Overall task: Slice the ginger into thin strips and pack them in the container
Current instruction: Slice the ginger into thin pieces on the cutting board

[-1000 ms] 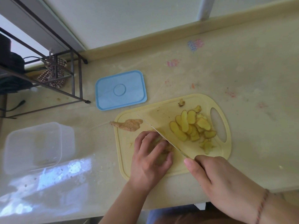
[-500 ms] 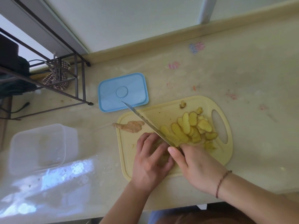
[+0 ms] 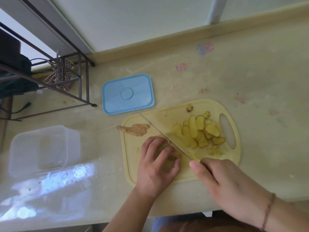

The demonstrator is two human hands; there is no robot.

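Observation:
A pale yellow cutting board [image 3: 160, 118] lies on the counter. My left hand [image 3: 157, 166] curls over a piece of ginger [image 3: 172, 156], which is mostly hidden under the fingers. A knife [image 3: 160, 131] lies slanted across the board, its edge right beside my left fingertips; my right hand [image 3: 222, 183] grips its handle. A heap of yellow ginger slices [image 3: 199, 133] lies on the right half of the board. A brown piece of ginger peel [image 3: 135, 129] hangs over the board's left edge. The clear plastic container [image 3: 40, 149] stands open at the left.
The container's blue lid [image 3: 127, 93] lies flat behind the board. A dark metal rack [image 3: 66, 84] stands at the back left. A low ledge [image 3: 167, 39] runs along the wall behind the counter. The counter's front edge [image 3: 167, 213] is just below my wrists.
The knife was raised and pushed forward over the board half a second ago; now my right hand has drawn back and the blade lies lower beside my left fingers. My left hand stays on the ginger.

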